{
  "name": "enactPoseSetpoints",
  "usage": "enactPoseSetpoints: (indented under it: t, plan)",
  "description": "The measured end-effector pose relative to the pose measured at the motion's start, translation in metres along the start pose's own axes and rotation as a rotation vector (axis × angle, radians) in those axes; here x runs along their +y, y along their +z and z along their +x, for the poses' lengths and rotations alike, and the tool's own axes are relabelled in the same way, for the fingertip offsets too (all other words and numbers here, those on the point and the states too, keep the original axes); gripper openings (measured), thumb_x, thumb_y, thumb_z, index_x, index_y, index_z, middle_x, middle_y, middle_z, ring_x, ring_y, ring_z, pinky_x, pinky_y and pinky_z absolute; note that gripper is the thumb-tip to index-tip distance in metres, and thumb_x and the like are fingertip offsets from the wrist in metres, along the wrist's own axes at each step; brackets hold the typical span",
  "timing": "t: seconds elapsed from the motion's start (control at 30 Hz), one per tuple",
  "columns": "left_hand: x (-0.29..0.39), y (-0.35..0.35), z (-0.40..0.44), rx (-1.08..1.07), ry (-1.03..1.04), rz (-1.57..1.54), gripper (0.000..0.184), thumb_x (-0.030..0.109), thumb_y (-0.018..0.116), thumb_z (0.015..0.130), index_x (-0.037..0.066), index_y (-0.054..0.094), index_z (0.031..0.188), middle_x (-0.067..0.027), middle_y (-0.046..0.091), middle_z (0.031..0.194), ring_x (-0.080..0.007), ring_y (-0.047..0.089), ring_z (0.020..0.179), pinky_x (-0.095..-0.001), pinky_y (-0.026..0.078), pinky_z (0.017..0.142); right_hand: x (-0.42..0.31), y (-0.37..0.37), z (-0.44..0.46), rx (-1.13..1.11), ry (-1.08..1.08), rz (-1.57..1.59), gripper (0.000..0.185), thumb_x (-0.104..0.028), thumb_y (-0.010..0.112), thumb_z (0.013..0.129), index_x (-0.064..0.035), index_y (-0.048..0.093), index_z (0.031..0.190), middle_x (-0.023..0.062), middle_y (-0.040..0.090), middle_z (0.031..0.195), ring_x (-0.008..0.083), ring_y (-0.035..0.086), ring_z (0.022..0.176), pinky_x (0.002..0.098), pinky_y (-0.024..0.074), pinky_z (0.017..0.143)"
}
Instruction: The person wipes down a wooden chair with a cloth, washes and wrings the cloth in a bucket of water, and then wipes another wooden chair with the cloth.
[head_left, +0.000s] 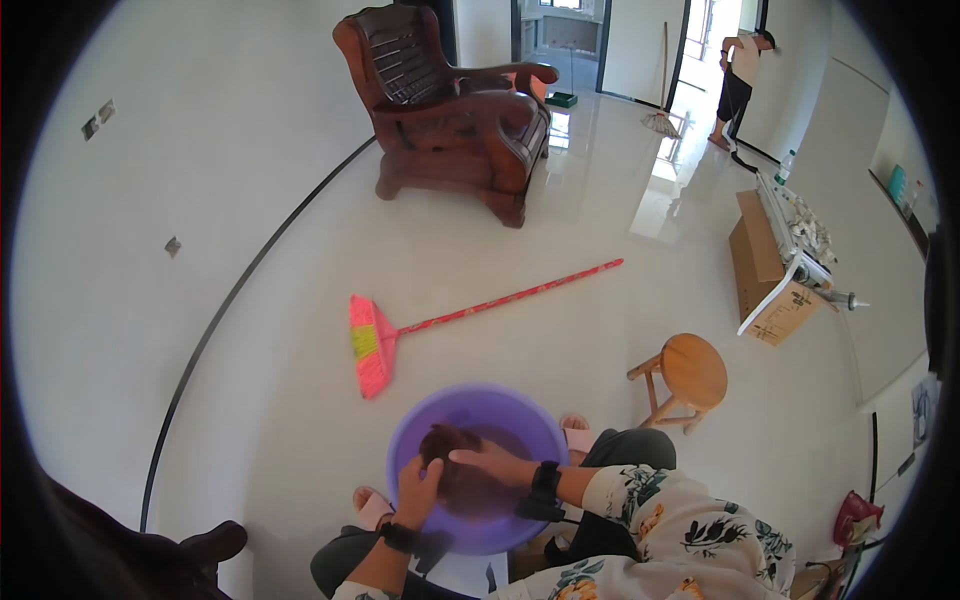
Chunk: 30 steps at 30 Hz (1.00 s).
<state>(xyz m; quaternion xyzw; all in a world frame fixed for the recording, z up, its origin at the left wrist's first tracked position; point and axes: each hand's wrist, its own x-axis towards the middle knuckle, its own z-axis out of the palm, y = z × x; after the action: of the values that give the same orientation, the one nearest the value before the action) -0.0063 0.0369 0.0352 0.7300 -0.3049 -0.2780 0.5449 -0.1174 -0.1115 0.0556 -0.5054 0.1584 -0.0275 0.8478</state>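
A purple basin (549, 432) with murky water (480, 500) stands on the floor between my feet. Over the water, a wet-looking dark brown cloth (447, 440) is bunched up between my two hands. My left hand (418, 488) grips the cloth's near left side, fingers closed on it. From the right, my right hand (490, 462) holds the same cloth, its thumb lying along the top. Part of the cloth is hidden behind the fingers. Both wrists wear black bands.
A pink broom (500, 300) lies on the floor beyond the basin. To the right are a round wooden stool (694, 372) and a cardboard box (757, 250) with items on top. A carved wooden armchair (450, 120) stands ahead. Another person (742, 80) holds a long-handled tool near the doorway.
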Motion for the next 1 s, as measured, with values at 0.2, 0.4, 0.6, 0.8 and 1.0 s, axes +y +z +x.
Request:
enactPoseSetpoints:
  t: [0.2, 0.4, 0.6, 0.8, 1.0]
  plan:
    - [0.005, 0.001, -0.005, 0.002, -0.002, 0.018, 0.026, 0.015, 0.054, 0.080, -0.004, 0.057, 0.098, -0.0153, 0.061, 0.081, -0.0227, 0.057, 0.073, -0.0341, 0.045, 0.066, 0.005, -0.005, 0.001, 0.017, 0.029, -0.113, 0.057, -0.020, 0.066, 0.081, -0.0046, 0.042, 0.130, 0.0080, 0.053, 0.117, 0.0185, 0.052, 0.106, 0.0321, 0.0428, 0.093]
    - [0.007, 0.002, -0.007, 0.008, 0.049, 0.071, 0.030, 0.012, 0.054, 0.075, -0.003, 0.056, 0.100, -0.0162, 0.061, 0.084, -0.0252, 0.058, 0.076, -0.0346, 0.046, 0.070, 0.012, -0.009, 0.001, -0.003, -0.029, -0.118, 0.061, -0.009, 0.063, 0.077, -0.0041, 0.039, 0.133, 0.0076, 0.052, 0.118, 0.0177, 0.050, 0.108, 0.0322, 0.0406, 0.095]
    - [-0.013, -0.001, -0.002, 0.004, 0.071, 0.069, 0.035, 0.011, 0.056, 0.073, -0.003, 0.054, 0.105, -0.0150, 0.059, 0.091, -0.0243, 0.057, 0.079, -0.0346, 0.046, 0.073, 0.024, -0.016, 0.011, 0.017, -0.159, -0.194, 0.056, -0.009, 0.063, 0.077, -0.0026, 0.044, 0.129, 0.0072, 0.056, 0.114, 0.0172, 0.053, 0.104, 0.0314, 0.0425, 0.093]
    - [0.017, -0.012, 0.007, 0.099, -0.216, -0.292, 0.019, 0.014, 0.061, 0.084, 0.003, 0.054, 0.097, -0.0058, 0.054, 0.089, -0.0129, 0.057, 0.077, -0.0237, 0.050, 0.056, -0.007, -0.009, 0.013, 0.151, -0.103, -0.022, 0.047, -0.012, 0.069, 0.077, 0.0000, 0.053, 0.119, 0.0066, 0.060, 0.105, 0.0168, 0.057, 0.100, 0.0302, 0.0445, 0.091]
    - [0.041, -0.013, 0.010, 0.198, -0.073, -0.328, 0.024, 0.022, 0.055, 0.091, 0.005, 0.050, 0.107, -0.0072, 0.058, 0.096, -0.0170, 0.062, 0.080, -0.0301, 0.054, 0.062, -0.038, 0.001, 0.018, 0.260, -0.580, -0.205, 0.043, -0.009, 0.065, 0.079, 0.0023, 0.051, 0.118, 0.0092, 0.060, 0.107, 0.0170, 0.056, 0.102, 0.0300, 0.0442, 0.091]
